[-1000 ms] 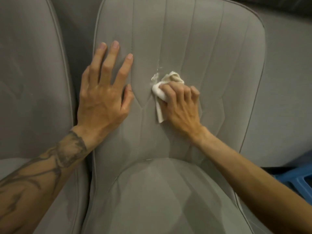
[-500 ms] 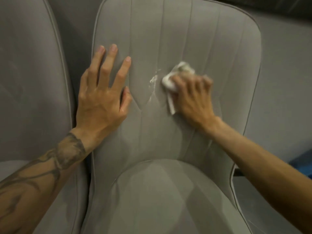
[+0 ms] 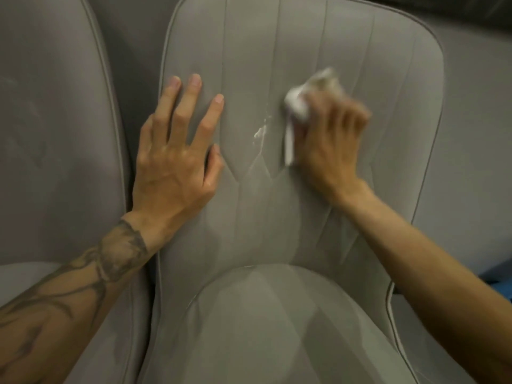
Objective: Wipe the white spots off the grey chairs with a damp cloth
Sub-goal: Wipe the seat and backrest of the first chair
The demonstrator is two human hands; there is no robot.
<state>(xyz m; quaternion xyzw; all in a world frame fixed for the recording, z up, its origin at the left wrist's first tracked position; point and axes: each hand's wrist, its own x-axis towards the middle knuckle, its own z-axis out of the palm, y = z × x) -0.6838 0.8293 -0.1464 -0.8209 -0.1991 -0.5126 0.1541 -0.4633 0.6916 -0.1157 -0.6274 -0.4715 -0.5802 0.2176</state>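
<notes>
I am looking down at a grey chair (image 3: 277, 217) that is filling most of the view, its stitched backrest (image 3: 277, 37) facing me and its seat cushion (image 3: 277, 328) lying below. A second grey chair (image 3: 50, 134) is standing just beside it on the left, and more grey upholstery (image 3: 476, 134) is showing on the right. A tattooed left forearm (image 3: 69, 300) is reaching in from the lower left. The left hand (image 3: 177, 159) is resting flat on the backrest's left side, fingers straight and spread, gripping nothing. The right hand (image 3: 329, 142), blurred, is lying right of centre, its fingers curling over a crumpled white cloth (image 3: 297, 103) and pressing it to the fabric. The white spots (image 3: 260, 131) are sitting on a seam at mid-backrest, between the two hands, just left of the cloth and apart from it. A faint pale smear (image 3: 256, 167) is trailing below them.
</notes>
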